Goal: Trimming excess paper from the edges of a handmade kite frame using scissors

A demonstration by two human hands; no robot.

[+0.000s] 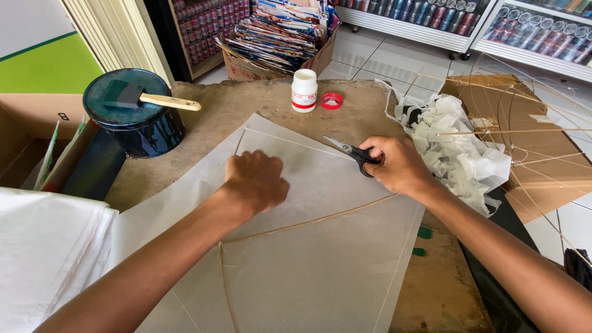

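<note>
I see pale floor tiles [394, 58] beyond my fingers, drink shelves [431, 18] along the far wall, a cream door [117, 31] far left.

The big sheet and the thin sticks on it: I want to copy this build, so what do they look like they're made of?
Sheet: thin, matte, off-white paper, probably tissue-like, faintly translucent. Sticks: slim tan strips, likely split bamboo; one bends in a curve without breaking.

I see pale grey-white paper [320, 203] over a mottled brown table [271, 102]. The scissors [354, 153] have black handles and silver blades. The bottle [304, 90] is white with a red band, its cap [331, 100] red. The tin [132, 114] is dark blue-green.
</note>
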